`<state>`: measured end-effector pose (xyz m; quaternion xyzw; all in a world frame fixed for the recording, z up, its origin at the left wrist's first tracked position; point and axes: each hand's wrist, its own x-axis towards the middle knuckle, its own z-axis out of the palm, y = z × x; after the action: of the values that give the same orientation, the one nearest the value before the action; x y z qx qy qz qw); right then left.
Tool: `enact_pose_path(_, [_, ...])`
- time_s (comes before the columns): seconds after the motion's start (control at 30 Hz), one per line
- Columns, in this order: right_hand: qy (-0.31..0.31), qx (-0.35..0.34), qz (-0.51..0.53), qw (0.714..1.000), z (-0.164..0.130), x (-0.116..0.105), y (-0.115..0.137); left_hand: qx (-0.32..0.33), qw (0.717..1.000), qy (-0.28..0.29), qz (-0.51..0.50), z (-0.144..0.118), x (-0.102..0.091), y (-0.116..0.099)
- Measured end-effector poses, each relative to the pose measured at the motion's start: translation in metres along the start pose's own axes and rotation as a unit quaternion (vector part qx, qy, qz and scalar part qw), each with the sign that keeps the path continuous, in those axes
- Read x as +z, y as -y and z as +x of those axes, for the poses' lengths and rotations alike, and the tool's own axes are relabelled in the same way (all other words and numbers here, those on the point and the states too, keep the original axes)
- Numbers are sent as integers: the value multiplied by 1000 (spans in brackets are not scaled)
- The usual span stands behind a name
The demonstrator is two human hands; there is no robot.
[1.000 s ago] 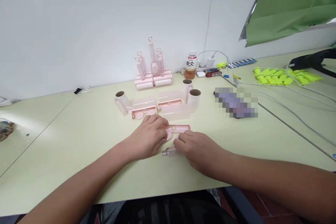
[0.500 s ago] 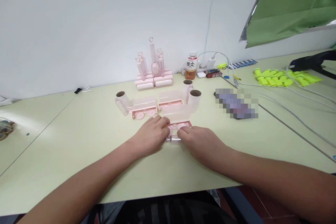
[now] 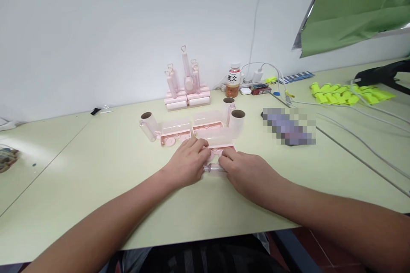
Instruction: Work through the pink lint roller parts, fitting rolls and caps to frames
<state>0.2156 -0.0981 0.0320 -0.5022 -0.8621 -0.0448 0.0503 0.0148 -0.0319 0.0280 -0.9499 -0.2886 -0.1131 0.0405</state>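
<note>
My left hand [image 3: 188,163] and my right hand [image 3: 244,172] meet at the middle of the pale green table [image 3: 96,170]. Between their fingertips lies a small pink case base [image 3: 220,151] with round recesses, under a frosted clear lid [image 3: 215,137]. A clear pink handle piece [image 3: 214,168] lies just in front of the base, pinched between both hands. Most of the base is hidden by my fingers.
Behind stand two more pink cases with clear lids [image 3: 175,130], three rollers with cardboard cores [image 3: 237,123], a stack of finished pink rollers [image 3: 187,89], a drink bottle [image 3: 233,79], a blurred flat item [image 3: 288,126], cables [image 3: 352,136] and yellow pieces [image 3: 339,93].
Both hands slid the pink base and handle piece away from me, up under the clear lid. The base was uncovered a second ago and is now mostly hidden by fingers and lid.
</note>
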Motion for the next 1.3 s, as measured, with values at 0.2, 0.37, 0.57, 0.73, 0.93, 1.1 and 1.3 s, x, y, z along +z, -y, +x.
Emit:
enact_pose_path(0.2, [-2, 9, 74, 997, 1, -4, 3, -38, 985, -47, -164, -12, -27, -7])
enact_pose_path(0.37, [-34, 2, 220, 975, 5, -9, 0, -7, 981, -14, -194, -16, -38, -23])
enact_pose_path(0.57, [-9, 42, 338, 940, 12, -27, -19, -100, 968, -100, -207, -24, -29, -5])
enact_pose_path(0.73, [-2, 27, 301, 953, 13, -31, -25, -85, 976, -91, -178, -30, -33, 7])
enact_pose_path(0.93, [-11, -36, 324, 945, 11, -21, -12, -30, 998, -20, -42, -25, -31, -17])
enact_pose_path(1.1, [-1, -147, 381, 913, 6, -24, -15, -38, 982, 22, -185, -27, -26, -19])
enact_pose_path(1.3, [-5, -18, 604, 797, 4, -42, -36, -59, 947, -146, -280, -31, -31, -6])
